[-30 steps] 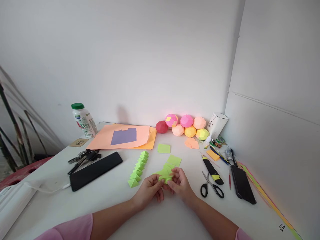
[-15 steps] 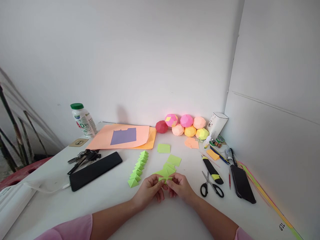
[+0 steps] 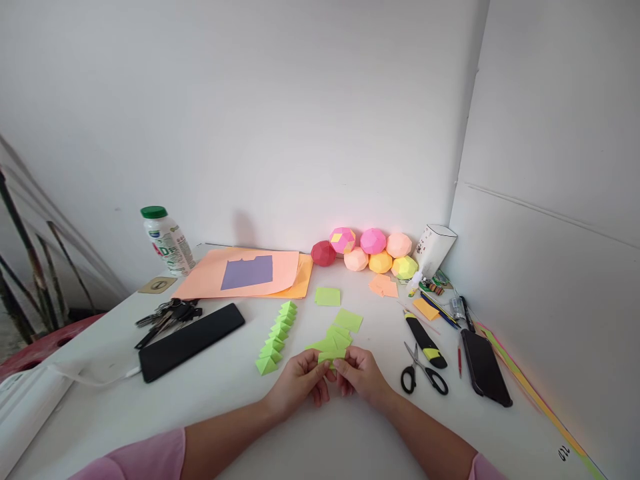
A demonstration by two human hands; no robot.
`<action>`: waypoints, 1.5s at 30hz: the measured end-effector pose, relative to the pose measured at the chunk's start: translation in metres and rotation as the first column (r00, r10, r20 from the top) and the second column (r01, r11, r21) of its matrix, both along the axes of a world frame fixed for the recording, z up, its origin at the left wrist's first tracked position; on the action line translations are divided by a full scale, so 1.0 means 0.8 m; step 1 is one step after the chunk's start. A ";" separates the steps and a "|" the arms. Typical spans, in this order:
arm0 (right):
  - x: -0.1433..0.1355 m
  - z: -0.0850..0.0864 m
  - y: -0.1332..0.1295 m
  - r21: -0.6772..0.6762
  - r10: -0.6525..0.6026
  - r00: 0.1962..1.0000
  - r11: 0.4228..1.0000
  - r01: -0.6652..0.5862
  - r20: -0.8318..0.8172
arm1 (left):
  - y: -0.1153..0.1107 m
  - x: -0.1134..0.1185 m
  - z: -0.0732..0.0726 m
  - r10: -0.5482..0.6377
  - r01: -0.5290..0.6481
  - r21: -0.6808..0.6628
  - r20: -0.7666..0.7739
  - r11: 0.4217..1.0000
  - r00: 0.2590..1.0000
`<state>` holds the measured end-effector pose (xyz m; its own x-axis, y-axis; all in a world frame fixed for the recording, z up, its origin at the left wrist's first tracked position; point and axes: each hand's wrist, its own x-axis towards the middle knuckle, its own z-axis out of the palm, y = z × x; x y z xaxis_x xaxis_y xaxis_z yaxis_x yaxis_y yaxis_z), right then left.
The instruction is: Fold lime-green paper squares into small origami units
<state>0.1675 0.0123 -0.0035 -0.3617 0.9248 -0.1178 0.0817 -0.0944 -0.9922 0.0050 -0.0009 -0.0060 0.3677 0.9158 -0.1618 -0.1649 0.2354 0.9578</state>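
Two hands, one green slip: left hand [image 3: 296, 380] and right hand [image 3: 366, 375] share the slip [image 3: 331, 357]!
Both pinches are closed, thumbs on its near edge, right before a loose green pile [image 3: 334, 343], too overlapped to count; seven faceted balls [image 3: 373, 241] beyond, one pair of scissors [image 3: 416, 360] and one cutter [image 3: 425, 341] to the right.

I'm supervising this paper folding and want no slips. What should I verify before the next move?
1. Left hand grips the green paper piece: ok.
2. Right hand grips it too: ok.
3. Crease accurate: cannot tell, too small and partly covered by fingers.
4. Loose green square uncovered by the hands: ok.
5. Scissors closed: not ok, blades parted.
6. Utility knife blade retracted: cannot tell.
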 end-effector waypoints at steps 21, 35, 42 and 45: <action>0.006 -0.009 0.001 0.052 0.092 0.994 0.995 -0.090 -0.051 | 0.001 -0.004 -0.007 -0.124 0.126 0.016 -0.067 0.992 0.990; 0.001 -0.016 0.001 0.093 0.081 0.994 0.992 -0.088 0.073 | -0.002 -0.003 -0.015 -0.108 0.110 0.019 -0.078 0.994 0.991; 0.001 -0.008 0.001 0.064 0.059 0.998 0.996 -0.061 0.032 | -0.002 -0.001 -0.012 -0.093 0.093 0.003 -0.017 0.996 0.996; 0.002 -0.005 0.002 0.014 0.029 0.999 1.000 -0.029 -0.037 | -0.001 -0.002 -0.008 -0.066 0.066 -0.010 0.022 0.998 0.998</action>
